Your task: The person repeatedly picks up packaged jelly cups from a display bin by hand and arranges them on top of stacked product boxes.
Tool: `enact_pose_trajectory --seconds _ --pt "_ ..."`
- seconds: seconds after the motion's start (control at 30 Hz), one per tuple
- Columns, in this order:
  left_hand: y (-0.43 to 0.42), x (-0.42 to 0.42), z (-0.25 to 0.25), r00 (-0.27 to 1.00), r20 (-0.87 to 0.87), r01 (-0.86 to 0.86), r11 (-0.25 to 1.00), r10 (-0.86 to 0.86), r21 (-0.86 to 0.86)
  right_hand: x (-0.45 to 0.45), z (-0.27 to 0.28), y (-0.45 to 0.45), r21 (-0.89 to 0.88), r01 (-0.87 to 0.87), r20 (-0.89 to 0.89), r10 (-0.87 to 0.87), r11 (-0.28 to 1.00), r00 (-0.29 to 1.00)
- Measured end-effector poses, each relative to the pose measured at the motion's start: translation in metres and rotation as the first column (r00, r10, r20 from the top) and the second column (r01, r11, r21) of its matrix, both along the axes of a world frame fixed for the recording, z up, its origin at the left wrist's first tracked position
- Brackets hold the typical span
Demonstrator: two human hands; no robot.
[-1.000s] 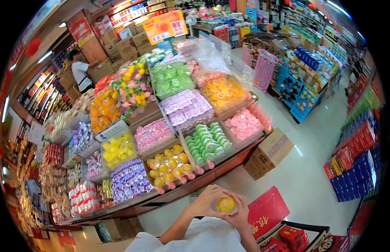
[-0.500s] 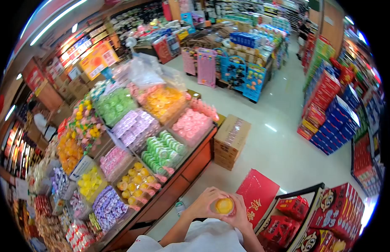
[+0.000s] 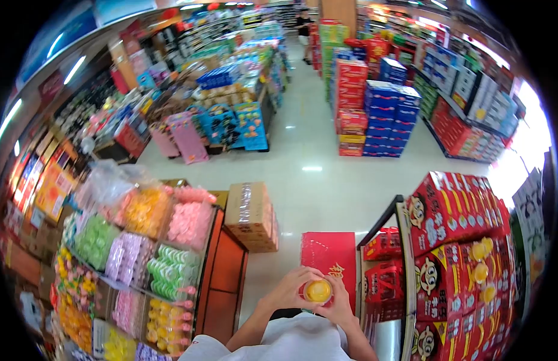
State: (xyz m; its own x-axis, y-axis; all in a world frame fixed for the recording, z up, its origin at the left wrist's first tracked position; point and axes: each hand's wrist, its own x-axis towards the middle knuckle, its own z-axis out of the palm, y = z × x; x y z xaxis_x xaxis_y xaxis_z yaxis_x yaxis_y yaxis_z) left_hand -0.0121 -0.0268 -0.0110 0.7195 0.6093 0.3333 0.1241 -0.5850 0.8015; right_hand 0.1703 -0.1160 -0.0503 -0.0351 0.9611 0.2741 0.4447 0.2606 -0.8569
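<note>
Between both hands, in front of my light shirt, is a small round clear cup with yellow contents, like a jelly cup, seen from above. My left hand curls around its left side. Around its right side wrap the fingers of my right hand. The fingertips of both hands meet near the cup's far rim. Similar yellow cups rest on the red cartons at the right.
A candy stand with bins of colourful sweets is at my left, a brown carton beside it. Red printed cartons fill a rack at my right. A red box lies ahead. Farther off, blue boxes border an aisle where a person stands.
My view has swung to the right, so the candy stand has shifted left and the red cartons show more fully. Both hands keep hold of the yellow cup.
</note>
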Motion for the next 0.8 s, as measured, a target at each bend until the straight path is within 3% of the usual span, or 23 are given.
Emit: enact_pose_trajectory --seconds 0.17,0.63,0.8 --pt "0.003 0.039 0.001 0.986 -0.049 0.158 0.986 -0.161 -0.054 0.019 -0.01 -0.025 -0.01 0.187 -0.109 -0.187 0.982 0.976" --pt "0.017 0.128 0.0 0.877 -0.151 0.414 0.876 -0.457 -0.248 0.064 -0.02 -0.055 -0.039 0.49 -0.09 -0.492 0.871 0.866" --pt "0.024 0.179 0.003 0.845 -0.099 0.491 0.837 -0.525 -0.242 0.101 -0.02 -0.057 -0.041 0.565 -0.072 -0.567 0.824 0.821"
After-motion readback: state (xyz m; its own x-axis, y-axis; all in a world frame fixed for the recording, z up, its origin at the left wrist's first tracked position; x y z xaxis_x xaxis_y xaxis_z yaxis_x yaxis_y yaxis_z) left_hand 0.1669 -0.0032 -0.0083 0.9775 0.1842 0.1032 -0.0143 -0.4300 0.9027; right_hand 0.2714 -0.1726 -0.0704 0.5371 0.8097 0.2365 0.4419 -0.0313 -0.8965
